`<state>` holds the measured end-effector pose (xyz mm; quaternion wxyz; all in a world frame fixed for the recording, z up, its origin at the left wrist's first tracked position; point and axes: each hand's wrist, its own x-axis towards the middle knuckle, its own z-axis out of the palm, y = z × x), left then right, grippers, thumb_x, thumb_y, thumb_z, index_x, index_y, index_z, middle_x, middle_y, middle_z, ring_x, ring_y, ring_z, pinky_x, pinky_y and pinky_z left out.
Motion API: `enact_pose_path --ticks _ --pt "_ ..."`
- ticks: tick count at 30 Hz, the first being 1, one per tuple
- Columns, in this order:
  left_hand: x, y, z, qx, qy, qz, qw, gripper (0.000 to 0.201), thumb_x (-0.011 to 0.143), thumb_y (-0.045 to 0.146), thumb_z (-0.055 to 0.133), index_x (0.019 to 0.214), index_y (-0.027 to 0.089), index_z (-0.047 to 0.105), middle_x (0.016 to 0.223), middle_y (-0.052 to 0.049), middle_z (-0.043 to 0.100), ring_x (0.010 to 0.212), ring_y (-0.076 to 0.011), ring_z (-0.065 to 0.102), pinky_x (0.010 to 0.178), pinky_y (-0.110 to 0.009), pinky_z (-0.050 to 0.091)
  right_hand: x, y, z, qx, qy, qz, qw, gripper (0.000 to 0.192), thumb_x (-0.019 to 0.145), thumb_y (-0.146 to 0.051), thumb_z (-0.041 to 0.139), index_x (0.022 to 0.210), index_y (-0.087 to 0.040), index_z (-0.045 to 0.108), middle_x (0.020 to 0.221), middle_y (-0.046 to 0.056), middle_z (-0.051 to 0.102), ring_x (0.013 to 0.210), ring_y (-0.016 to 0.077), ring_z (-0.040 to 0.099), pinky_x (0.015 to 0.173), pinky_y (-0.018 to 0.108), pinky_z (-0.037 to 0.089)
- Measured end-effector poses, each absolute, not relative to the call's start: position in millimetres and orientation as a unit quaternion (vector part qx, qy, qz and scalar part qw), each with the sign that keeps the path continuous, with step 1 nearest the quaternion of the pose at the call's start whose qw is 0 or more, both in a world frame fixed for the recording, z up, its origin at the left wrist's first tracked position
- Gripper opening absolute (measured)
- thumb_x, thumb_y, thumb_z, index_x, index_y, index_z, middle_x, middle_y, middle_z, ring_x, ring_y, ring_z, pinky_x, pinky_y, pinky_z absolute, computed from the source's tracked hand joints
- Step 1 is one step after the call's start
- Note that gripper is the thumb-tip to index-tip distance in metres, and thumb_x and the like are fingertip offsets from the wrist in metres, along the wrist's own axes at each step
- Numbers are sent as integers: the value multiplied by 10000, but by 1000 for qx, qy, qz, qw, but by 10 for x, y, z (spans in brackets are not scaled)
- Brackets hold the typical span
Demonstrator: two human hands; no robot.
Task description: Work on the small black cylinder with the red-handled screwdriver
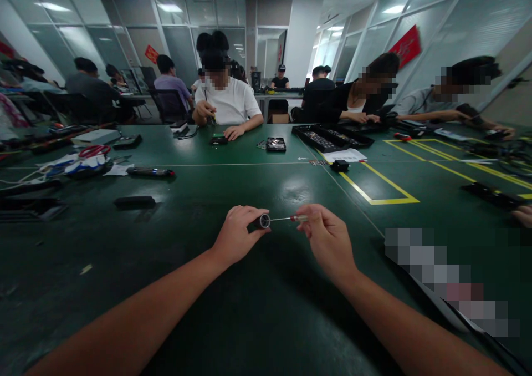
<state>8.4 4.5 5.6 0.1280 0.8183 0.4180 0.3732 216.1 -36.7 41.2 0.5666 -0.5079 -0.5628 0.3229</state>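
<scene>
Over the green tabletop [249, 320], my left hand [238, 233] is closed around a small black cylinder [263, 220]. Its round end, with a pale metallic ring, faces me. My right hand [328, 234] pinches the red and translucent handle of a thin screwdriver [293, 218]. The screwdriver's shaft points left, and its tip reaches the rim of the cylinder; whether it touches or goes inside I cannot tell. Most of the cylinder's body is hidden by my left fingers.
A black bar-shaped piece [135, 201] and a dark pen-like tool [150, 172] lie to the left, near red-handled pliers [95, 151]. Ahead are a black box [339, 166] and a parts tray [316, 137]. Across the table, a person in white [233, 101] works on a green board.
</scene>
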Motion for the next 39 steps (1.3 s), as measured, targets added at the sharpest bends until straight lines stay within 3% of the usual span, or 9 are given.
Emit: enact_pose_path --ticks 7,13,19,24,27,32,36,39 --pt "81 45 55 814 423 377 126 390 839 248 792 1212 254 680 1151 -30 726 1087 -237 641 988 -462 449 2156 -380 390 -502 -576 287 578 219 954 -401 571 1068 -231 648 887 35 710 775 196 648 683 331 492" --pt "97 45 59 815 423 375 126 372 823 235 806 1179 243 696 1125 -33 738 1057 -241 655 973 -462 446 2147 -407 410 -514 -600 269 551 311 994 -462 498 946 -229 698 677 -4 623 610 170 570 590 313 434" --pt "82 36 65 813 426 376 126 383 834 246 797 1200 256 684 1154 -29 731 1091 -242 645 991 -468 433 2146 -413 367 -488 -594 282 574 201 970 -380 562 1102 -250 641 930 38 713 835 215 672 741 352 504" --pt "86 40 47 820 421 368 124 374 834 260 798 1190 256 685 1144 -25 733 1079 -241 649 996 -471 428 2159 -412 390 -514 -615 257 540 279 1009 -460 485 991 -248 665 746 7 662 657 184 601 610 320 446" --pt "84 45 37 819 424 368 120 384 835 258 797 1201 260 681 1147 -25 730 1082 -241 644 996 -470 432 2162 -407 405 -521 -621 238 535 255 1003 -424 498 981 -241 675 778 18 685 675 188 621 635 330 462" --pt "83 47 33 819 424 368 121 382 838 266 794 1204 253 683 1138 -28 730 1066 -240 642 993 -473 437 2134 -401 373 -495 -595 276 570 192 969 -391 555 1062 -239 628 901 41 707 808 210 663 730 356 508" --pt "106 25 47 815 427 372 126 391 838 244 792 1213 251 682 1148 -34 726 1081 -241 638 988 -469 454 2109 -356 341 -494 -577 291 582 215 981 -423 530 1004 -236 634 833 27 681 763 197 635 734 362 506" --pt "112 18 83 824 408 378 110 386 857 214 766 1230 254 680 1149 -48 715 1075 -236 635 972 -452 479 2153 -236 291 -485 -461 405 623 219 935 -443 586 919 -228 624 772 13 651 691 185 619 729 381 539"
